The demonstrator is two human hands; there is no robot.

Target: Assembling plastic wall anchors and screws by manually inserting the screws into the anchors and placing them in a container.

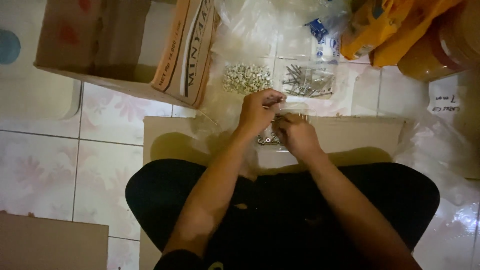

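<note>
Open brown cardboard box [125, 45] at upper left on the floral tiled floor [45, 160], dark lettering down its side flap; flat cardboard sheet [350, 132] under the work; orange plastic bag [390, 27] upper right; clear bags of white clips [246, 78] and steel nails [307, 82] beyond; left hand [257, 111] and right hand [295, 134] touching, fingers pinched on small metal pieces [269, 140] over the sheet

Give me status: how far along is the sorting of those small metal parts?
Done: a few small metal pieces lie on the flat brown cardboard sheet under the hands. In hand: left hand and right hand meet over a clear plastic bag; exactly what they grip is too small to tell. Left: a heap of small white clips and a heap of grey metal nails sit in clear plastic beyond.
</note>
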